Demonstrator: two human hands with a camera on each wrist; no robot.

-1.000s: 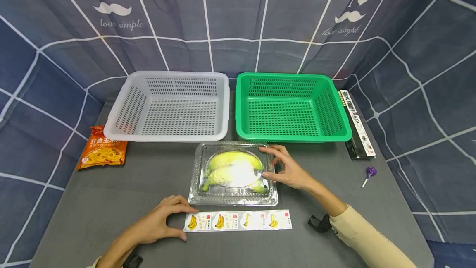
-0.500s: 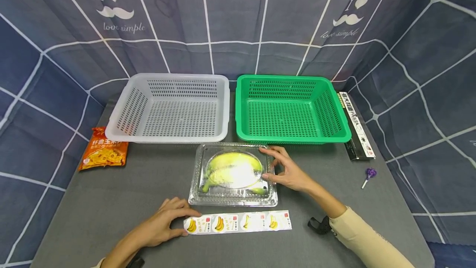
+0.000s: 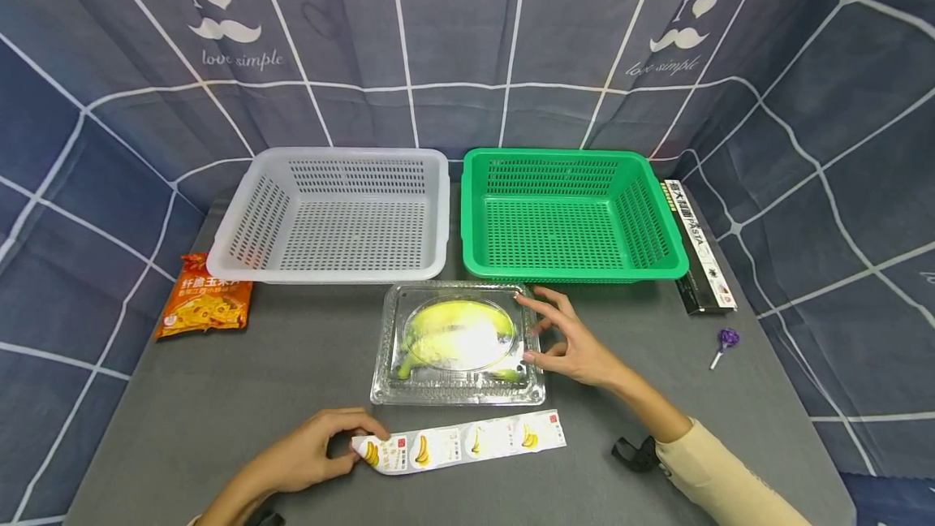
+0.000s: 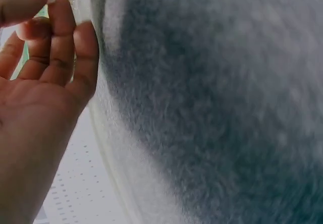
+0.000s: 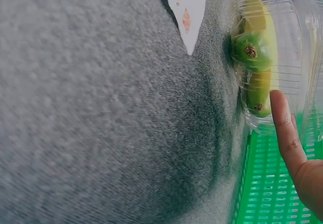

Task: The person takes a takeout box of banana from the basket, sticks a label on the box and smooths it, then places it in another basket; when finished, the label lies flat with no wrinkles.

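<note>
In the head view my left hand (image 3: 310, 451) pinches the left end of a white strip of banana stickers (image 3: 460, 442). That end is lifted and curled, and the strip slants across the table. The left wrist view has thumb and fingertip together on the strip's edge. Behind the strip lies a closed clear plastic box (image 3: 456, 392), with bananas (image 3: 456, 319) inside under a bright glare. My right hand (image 3: 577, 343) is at the box's right side, fingers spread and lightly bent. In the right wrist view its straight thumb (image 5: 287, 133) lies against the clear wall.
A white basket (image 3: 329, 275) and a green basket (image 3: 577, 274) stand side by side behind the box. An orange snack bag (image 3: 204, 303) lies at the left. On the right are a pasta box (image 3: 701, 254) and a purple lollipop (image 3: 727, 338).
The left hand has raised the strip's left end and drawn it slightly toward the body, so the strip tilts. The right hand has shifted slightly right along the box's edge.
</note>
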